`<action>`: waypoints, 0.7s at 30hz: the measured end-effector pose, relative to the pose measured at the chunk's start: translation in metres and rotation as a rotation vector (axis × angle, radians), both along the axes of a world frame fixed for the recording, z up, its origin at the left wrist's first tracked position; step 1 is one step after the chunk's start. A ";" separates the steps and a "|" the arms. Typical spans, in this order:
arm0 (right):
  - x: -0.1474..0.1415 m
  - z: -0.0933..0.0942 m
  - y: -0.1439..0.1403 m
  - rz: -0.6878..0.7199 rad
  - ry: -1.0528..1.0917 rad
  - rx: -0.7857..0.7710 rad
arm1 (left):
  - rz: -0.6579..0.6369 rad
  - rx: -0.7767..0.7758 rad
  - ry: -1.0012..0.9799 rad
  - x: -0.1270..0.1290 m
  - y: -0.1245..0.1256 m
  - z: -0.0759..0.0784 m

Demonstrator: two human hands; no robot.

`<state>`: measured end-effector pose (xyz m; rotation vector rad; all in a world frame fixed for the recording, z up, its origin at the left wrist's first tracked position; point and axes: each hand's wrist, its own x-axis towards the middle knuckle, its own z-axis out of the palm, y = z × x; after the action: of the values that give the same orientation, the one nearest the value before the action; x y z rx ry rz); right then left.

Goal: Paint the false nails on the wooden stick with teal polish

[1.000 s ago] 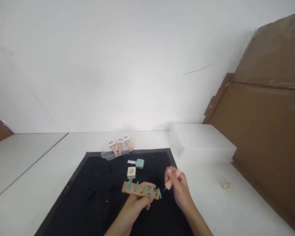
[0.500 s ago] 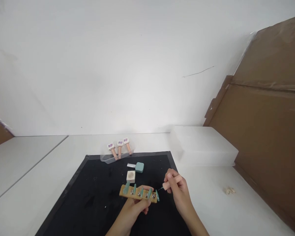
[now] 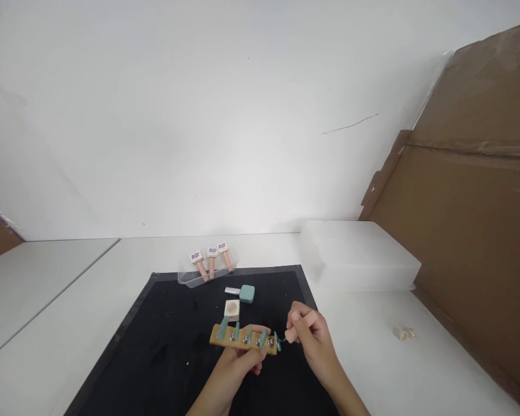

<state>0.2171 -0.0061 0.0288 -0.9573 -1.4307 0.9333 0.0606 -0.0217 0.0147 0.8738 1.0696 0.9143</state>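
My left hand [image 3: 241, 363] is closed around a yellowish nail display stand [image 3: 244, 345] and holds it above the black mat. Several green false nails [image 3: 222, 327] stick up from its round metal mounts. Between the fingers of my right hand [image 3: 312, 341] is a nail polish brush [image 3: 301, 326] with a pink handle. Its tip points left and appears to touch the rightmost green nail [image 3: 277, 341]. Just beyond the stand sits a small white square bottle [image 3: 231, 309], its top facing up. A teal lamp-like piece [image 3: 247, 293] with a pale handle lies behind it.
A clear tray [image 3: 193, 282] at the mat's back edge holds three pink-capped polish bottles [image 3: 212, 260]. Back right stands a white translucent box [image 3: 364, 254]. Small beige bits [image 3: 405, 333] lie on the white table at right. Brown cardboard [image 3: 472, 219] walls the right side.
My right hand has tilted the brush, its handle end rising slightly and its tip moving lower against the rightmost nail. The left hand and the stand have hardly moved.
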 end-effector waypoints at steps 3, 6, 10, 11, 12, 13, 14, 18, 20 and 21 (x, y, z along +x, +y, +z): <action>0.000 -0.001 0.000 0.005 0.030 -0.009 | 0.000 0.009 0.007 0.000 -0.001 0.002; -0.001 -0.002 0.000 -0.019 0.075 -0.013 | -0.006 0.025 0.009 0.000 -0.001 0.002; 0.000 -0.001 0.001 -0.047 0.064 -0.009 | 0.001 0.007 0.024 0.000 -0.002 0.004; 0.000 -0.001 0.001 -0.043 0.050 -0.003 | 0.002 0.003 0.023 0.001 -0.002 0.004; 0.000 0.000 0.001 -0.037 0.038 0.003 | 0.001 0.005 0.019 0.001 -0.002 0.004; 0.000 0.000 0.001 -0.030 0.027 0.009 | -0.001 0.009 0.015 0.001 -0.002 0.003; 0.000 0.000 0.002 -0.023 0.016 0.011 | -0.003 0.014 0.010 0.002 -0.001 0.003; 0.000 0.002 0.001 -0.012 -0.017 0.019 | 0.005 0.009 0.000 0.003 -0.001 0.002; 0.000 0.003 0.000 -0.002 -0.017 0.001 | 0.013 0.004 0.011 0.004 -0.001 0.003; -0.001 0.004 0.000 0.006 -0.011 -0.011 | 0.013 0.005 0.019 0.004 -0.001 0.005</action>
<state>0.2166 -0.0064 0.0326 -0.9677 -1.4395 0.9422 0.0642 -0.0231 0.0193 0.8821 1.0911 0.9210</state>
